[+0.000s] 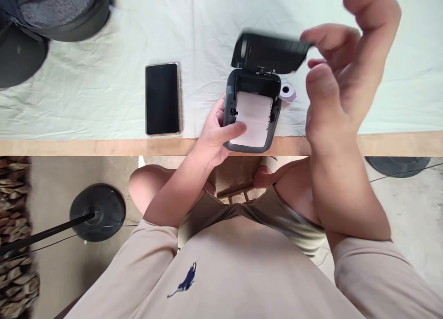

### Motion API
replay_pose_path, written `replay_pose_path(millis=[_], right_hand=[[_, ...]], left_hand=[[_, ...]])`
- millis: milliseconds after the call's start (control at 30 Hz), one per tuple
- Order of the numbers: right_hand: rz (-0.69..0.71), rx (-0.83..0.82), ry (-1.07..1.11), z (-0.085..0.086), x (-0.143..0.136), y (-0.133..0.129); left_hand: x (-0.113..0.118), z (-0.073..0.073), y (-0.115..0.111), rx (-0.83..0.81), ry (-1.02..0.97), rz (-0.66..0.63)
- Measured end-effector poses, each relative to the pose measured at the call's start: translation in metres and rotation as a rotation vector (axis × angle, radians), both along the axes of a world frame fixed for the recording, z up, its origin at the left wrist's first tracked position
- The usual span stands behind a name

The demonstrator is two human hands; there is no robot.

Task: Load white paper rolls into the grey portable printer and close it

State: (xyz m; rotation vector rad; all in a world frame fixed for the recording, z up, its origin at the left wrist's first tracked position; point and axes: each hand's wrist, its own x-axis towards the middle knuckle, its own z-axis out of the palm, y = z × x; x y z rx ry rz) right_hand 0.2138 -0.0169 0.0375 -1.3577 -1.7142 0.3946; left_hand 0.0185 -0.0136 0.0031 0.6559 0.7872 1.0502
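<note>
A dark portable receipt printer (230,130) rests in my left hand (219,132) at the table's front edge. My left fingers wrap its left side, and the thumb presses on the white paper (254,116) inside the bay. The printer's black lid (270,51) stands hinged up at the far end, slightly blurred. At the lid's right corner is my right hand (341,74), raised, its thumb and fingers apart and a fingertip touching or very near the corner. Just right of the printer a small paper roll (288,93) lies on the cloth, partly hidden behind it.
A phone (162,99) lies screen-up on the pale green cloth (114,102), left of the printer. A dark bag (65,12) sits at the far left. The table has a wooden front edge (86,147). Below are black round stand bases (98,213) and thin cables.
</note>
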Motion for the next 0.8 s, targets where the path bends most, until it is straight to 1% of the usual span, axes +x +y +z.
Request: replay_pose_path(millis=[67,100,167,233,333,467,533,600,700,800], right_hand=[[-0.007,0.154,0.032,0.002,-0.005,-0.002],[0.012,0.193,0.016,0.002,-0.006,-0.003],[0.076,0.197,-0.042,0.003,-0.008,-0.004],[0.133,0.146,-0.087,0.004,-0.01,-0.006],[0.156,0.055,-0.118,0.007,-0.016,-0.013],[0.187,0.113,-0.118,0.013,-0.024,-0.022],[0.199,0.121,-0.14,0.015,-0.024,-0.023],[0.206,0.11,-0.151,0.014,-0.022,-0.022],[0.174,0.119,-0.115,0.013,-0.02,-0.024],[0.061,0.093,-0.055,0.013,-0.02,-0.031]], left_hand=[[-0.001,0.001,0.0,-0.021,-0.002,-0.012],[-0.002,0.002,-0.001,-0.032,0.001,-0.022],[-0.003,0.005,-0.002,-0.037,-0.003,-0.039],[-0.003,0.007,-0.002,-0.018,-0.048,-0.038],[-0.002,0.007,-0.003,-0.001,-0.112,-0.043],[-0.002,0.005,-0.003,-0.003,-0.034,-0.034],[-0.003,0.003,-0.003,0.015,-0.047,-0.043],[-0.005,0.002,-0.002,0.037,-0.076,-0.079],[-0.007,0.001,-0.003,0.022,-0.084,-0.117],[-0.007,0.0,-0.003,0.006,-0.159,-0.109]])
